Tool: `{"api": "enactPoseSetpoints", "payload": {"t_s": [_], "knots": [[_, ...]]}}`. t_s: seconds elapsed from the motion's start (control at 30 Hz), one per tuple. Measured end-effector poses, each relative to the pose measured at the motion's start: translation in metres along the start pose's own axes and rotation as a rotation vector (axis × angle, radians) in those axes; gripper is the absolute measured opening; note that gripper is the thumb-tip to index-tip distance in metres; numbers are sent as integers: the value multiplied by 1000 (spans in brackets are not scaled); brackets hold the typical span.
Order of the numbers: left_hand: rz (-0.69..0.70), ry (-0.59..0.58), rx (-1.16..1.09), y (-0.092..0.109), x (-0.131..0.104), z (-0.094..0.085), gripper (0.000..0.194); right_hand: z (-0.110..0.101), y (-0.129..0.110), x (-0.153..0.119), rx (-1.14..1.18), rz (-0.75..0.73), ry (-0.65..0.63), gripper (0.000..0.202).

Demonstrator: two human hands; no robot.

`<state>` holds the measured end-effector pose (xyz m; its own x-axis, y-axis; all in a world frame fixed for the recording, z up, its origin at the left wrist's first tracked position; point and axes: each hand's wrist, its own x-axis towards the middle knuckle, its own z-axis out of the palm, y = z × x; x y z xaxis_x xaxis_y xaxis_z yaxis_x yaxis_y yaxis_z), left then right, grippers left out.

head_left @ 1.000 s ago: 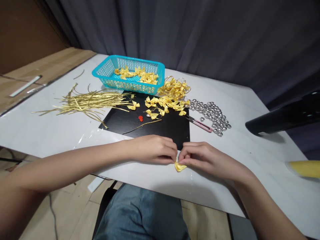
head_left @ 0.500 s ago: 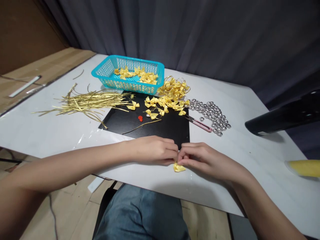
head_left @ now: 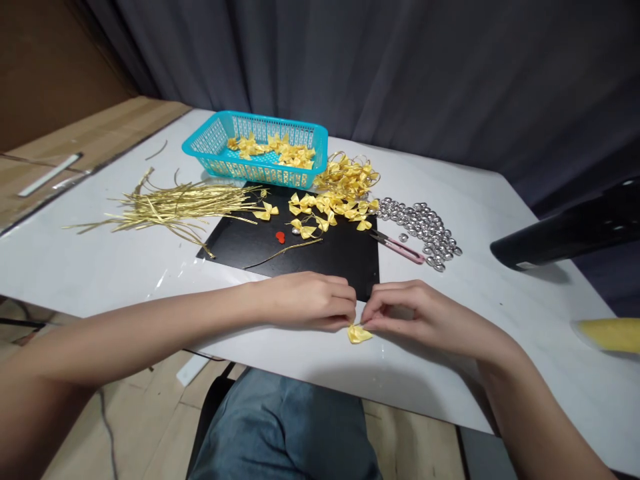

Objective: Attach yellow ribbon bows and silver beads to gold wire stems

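Note:
A yellow ribbon bow [head_left: 359,334] is at the near edge of the black mat, over the white table. My left hand [head_left: 317,301] is closed on it, the fingers curled and covering its upper part. Just right of the bow, my right hand [head_left: 410,308] is closed in a pinch, thumb against fingertips. Something thin seems to run from its fingertips to the bow, too small to name. Beyond the hands, a length of gold cord [head_left: 285,251] lies on the black mat [head_left: 235,241], near a small red piece [head_left: 280,237] and several other yellow bows [head_left: 304,229].
A blue basket [head_left: 260,175] holding yellow bows stands at the back. Gold cords [head_left: 185,203] lie in a bundle on the left. Pink-handled thread snips [head_left: 399,247] and many silver beads [head_left: 423,227] are right of the mat. A black cylinder [head_left: 540,243] stands farther right.
My right hand has moved slightly right, opening a small gap from my left hand. The bow shows a little more; my left hand stays in place.

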<state>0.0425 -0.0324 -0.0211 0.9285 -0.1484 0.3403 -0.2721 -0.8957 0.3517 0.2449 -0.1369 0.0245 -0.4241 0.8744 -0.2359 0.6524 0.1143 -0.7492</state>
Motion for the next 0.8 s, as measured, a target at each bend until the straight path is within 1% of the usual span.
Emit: {"api": "enactPoseSetpoints", "payload": {"t_s": [0.33,0.8], "knots": [[4,28,-18,0,-1,0,18,-1,-3,-1,-72,-36,50,28],[-3,2,-5,1,0,-1,21,2,-2,-1,-96,-89,38,27]]}}
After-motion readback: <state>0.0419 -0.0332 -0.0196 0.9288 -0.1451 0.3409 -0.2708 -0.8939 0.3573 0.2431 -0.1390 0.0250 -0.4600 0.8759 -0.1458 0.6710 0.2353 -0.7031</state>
